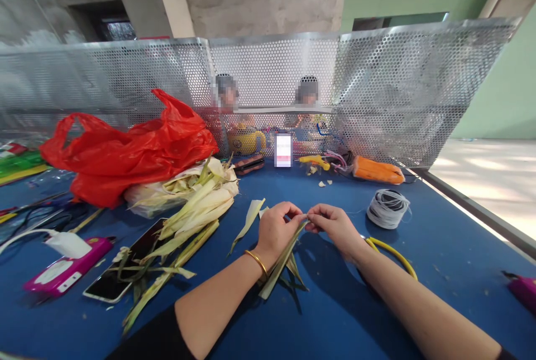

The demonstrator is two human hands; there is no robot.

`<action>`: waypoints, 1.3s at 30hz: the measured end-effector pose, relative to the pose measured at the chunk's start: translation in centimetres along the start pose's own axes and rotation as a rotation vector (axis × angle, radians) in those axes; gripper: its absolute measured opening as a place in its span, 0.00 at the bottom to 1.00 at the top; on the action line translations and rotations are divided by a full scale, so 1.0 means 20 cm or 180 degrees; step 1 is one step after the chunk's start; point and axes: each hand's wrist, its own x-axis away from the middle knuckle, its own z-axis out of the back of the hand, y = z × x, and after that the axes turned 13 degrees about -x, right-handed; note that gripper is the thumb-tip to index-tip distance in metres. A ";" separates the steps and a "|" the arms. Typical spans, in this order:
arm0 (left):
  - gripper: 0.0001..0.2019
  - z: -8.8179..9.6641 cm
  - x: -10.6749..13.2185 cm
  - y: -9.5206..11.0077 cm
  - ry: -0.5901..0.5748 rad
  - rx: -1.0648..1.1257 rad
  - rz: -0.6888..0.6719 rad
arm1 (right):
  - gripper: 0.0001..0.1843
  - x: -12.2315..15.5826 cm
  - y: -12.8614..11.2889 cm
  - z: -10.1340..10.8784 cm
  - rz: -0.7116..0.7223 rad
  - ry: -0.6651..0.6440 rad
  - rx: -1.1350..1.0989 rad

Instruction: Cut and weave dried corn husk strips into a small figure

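My left hand [278, 229], with a gold bangle at the wrist, pinches a bundle of corn husk strips [277, 273] by the upper end. The strips hang down toward me beneath the palm. Fingertips of my right hand [332, 222] are closed at that same end, meeting the left ones; the exact spot they pinch is small and partly hidden. A loose piece of husk [250, 219] lies left of my hands. Right of them sit a coil of thin whitish cord [387, 209] and a yellow curved handle [397, 256], partly behind my right forearm.
Piled corn husks [205, 204] and a red plastic bag [134, 153] fill the left. Nearer are a phone [121, 270] and a purple power strip [71, 268]. An orange bundle [377, 170] and yellow tool [314, 161] lie before the perforated metal screen [272, 64]. Two people sit behind it.
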 end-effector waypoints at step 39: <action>0.10 -0.01 -0.04 -0.01 -0.1053 0.3083 0.1822 | 0.13 0.00 -0.02 0.00 0.0235 -0.0442 -0.0422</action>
